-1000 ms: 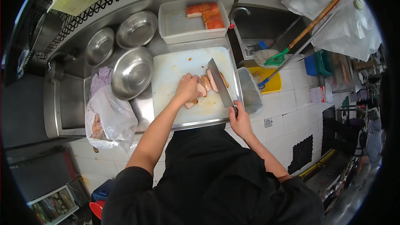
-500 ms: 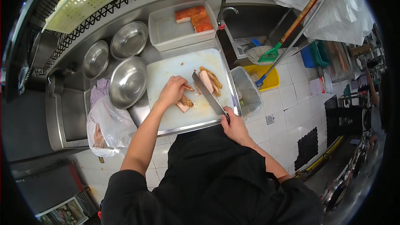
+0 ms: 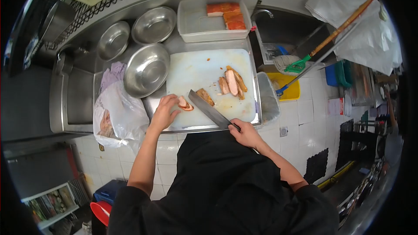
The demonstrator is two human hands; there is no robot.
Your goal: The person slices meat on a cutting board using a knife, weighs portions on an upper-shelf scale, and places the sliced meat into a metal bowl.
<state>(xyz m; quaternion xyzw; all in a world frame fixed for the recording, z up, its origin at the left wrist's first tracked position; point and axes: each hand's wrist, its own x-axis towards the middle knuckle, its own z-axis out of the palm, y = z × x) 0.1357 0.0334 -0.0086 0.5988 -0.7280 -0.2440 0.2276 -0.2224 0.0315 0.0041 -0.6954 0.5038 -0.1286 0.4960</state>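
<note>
My right hand (image 3: 244,134) grips the black handle of a wide-bladed kitchen knife (image 3: 209,109), its blade slanting to the upper left over the white cutting board (image 3: 191,67). Just beyond the blade lies a piece of browned cooked meat (image 3: 204,96), partly covered by it. My left hand (image 3: 164,112) is at the board's left edge, thumb and fingers apart, beside small cut meat slices (image 3: 185,103). Farther right on the board rest several longer meat strips (image 3: 232,82), pale inside with brown edges.
A plastic tub (image 3: 191,32) holding reddish-brown slabs of meat (image 3: 224,14) stands behind the board. Metal bowls (image 3: 147,70) and a plastic bag (image 3: 119,113) are on the left. A clear bin (image 3: 267,98), yellow bucket (image 3: 289,88) and mop (image 3: 286,63) stand at right.
My left hand has moved left and down, and its fingers have opened. Small slices now lie beside it. The knife has shifted left, away from the strips at right. My view has shifted.
</note>
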